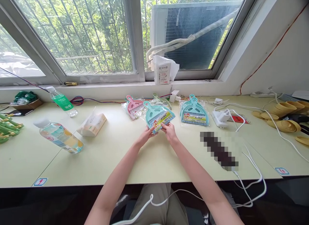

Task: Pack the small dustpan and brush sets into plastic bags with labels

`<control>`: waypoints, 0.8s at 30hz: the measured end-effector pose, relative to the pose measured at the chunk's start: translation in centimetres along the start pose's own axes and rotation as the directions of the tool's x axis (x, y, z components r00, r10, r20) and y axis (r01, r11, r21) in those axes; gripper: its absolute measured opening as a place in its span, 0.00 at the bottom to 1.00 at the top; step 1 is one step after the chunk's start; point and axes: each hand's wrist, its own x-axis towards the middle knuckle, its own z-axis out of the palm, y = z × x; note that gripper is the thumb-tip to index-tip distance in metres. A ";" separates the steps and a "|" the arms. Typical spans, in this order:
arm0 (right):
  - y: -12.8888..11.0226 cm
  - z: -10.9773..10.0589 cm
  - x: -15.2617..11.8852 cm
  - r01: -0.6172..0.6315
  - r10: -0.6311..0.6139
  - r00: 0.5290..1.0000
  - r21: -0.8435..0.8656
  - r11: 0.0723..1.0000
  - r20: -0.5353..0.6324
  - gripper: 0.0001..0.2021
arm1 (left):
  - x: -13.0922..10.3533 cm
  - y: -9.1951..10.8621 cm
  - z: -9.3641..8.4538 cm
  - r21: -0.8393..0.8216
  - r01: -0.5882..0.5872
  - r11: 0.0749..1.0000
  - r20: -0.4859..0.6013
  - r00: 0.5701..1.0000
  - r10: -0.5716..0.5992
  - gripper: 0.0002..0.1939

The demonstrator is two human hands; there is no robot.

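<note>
A teal mini dustpan and brush set [156,112] in clear wrap, with a yellow label, is held up over the table between both hands. My left hand [146,135] grips its lower left corner, and my right hand [169,131] pinches its lower right edge. Just behind it lie a pink wrapped set [134,105] and a green wrapped set [162,101], the green one partly covered. Off to the right rests another teal wrapped set [194,112], touched by neither hand.
Two bottles [61,139] [63,102] and a tissue pack [93,124] are on the left of the table [101,167]. At right are a white power strip [220,118], loose cables, a pixelated dark object [218,151] and yellow curved pieces [285,125]. A box [163,73] stands on the sill.
</note>
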 end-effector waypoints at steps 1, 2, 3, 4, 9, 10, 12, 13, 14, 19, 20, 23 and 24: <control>0.0 0.0 0.0 0.005 -0.005 1.000 -0.009 1.000 -0.010 0.12 | 0.0 0.1 0.1 0.071 -0.062 0.996 -0.112 0.991 0.069 0.35; 0.1 0.1 0.0 0.009 -0.009 1.000 -0.020 1.000 -0.018 0.12 | 0.0 0.3 0.1 0.177 -0.130 0.976 -0.253 0.952 0.172 0.38; 0.1 0.1 -0.1 0.011 -0.011 1.000 -0.031 0.999 -0.023 0.12 | -0.1 0.5 0.1 0.319 -0.185 0.929 -0.390 0.868 0.307 0.41; 0.1 0.2 -0.1 0.011 -0.012 1.000 -0.038 0.999 -0.024 0.12 | -0.2 0.9 0.0 0.480 -0.208 0.852 -0.479 0.752 0.453 0.42; 0.7 0.8 -0.7 -0.001 0.002 1.000 -0.078 0.997 0.014 0.12 | -1.2 2.1 -0.4 0.933 -0.072 0.352 -0.234 0.623 0.746 0.29; 0.9 1.0 -0.9 -0.004 0.007 1.000 -0.097 0.995 0.030 0.12 | -1.2 2.1 -0.5 0.954 -0.060 0.295 -0.176 0.683 0.709 0.24; 1.2 1.3 -1.2 -0.004 0.013 0.998 -0.145 0.989 0.060 0.12 | -1.1 1.8 -0.4 0.974 -0.063 0.216 -0.085 0.786 0.612 0.18; 1.4 1.5 -1.2 -0.002 0.014 0.998 -0.171 0.985 0.068 0.12 | -1.0 1.7 -0.4 0.980 -0.070 0.188 -0.051 0.819 0.572 0.16; 1.6 1.6 -1.3 0.000 0.014 0.997 -0.192 0.981 0.072 0.12 | -0.8 1.5 -0.3 0.984 -0.071 0.163 -0.030 0.837 0.546 0.15; 2.0 1.9 -1.3 -0.024 0.042 0.996 -0.231 0.973 0.074 0.12 | -0.5 1.0 0.1 1.000 0.013 0.013 -0.018 0.846 0.533 0.10; 2.0 2.0 -1.3 -0.025 0.046 0.995 -0.237 0.971 0.087 0.12 | -0.5 0.9 0.1 0.999 0.026 -0.020 -0.011 0.847 0.531 0.10; 2.1 2.1 -1.3 -0.012 0.049 0.989 -0.252 0.968 0.140 0.13 | -0.6 0.8 -0.1 0.995 0.054 -0.082 -0.002 0.846 0.532 0.13; 2.2 2.1 -1.3 -0.011 0.050 0.988 -0.260 0.966 0.143 0.13 | -0.6 0.8 -0.2 0.994 0.060 -0.089 -0.004 0.846 0.532 0.14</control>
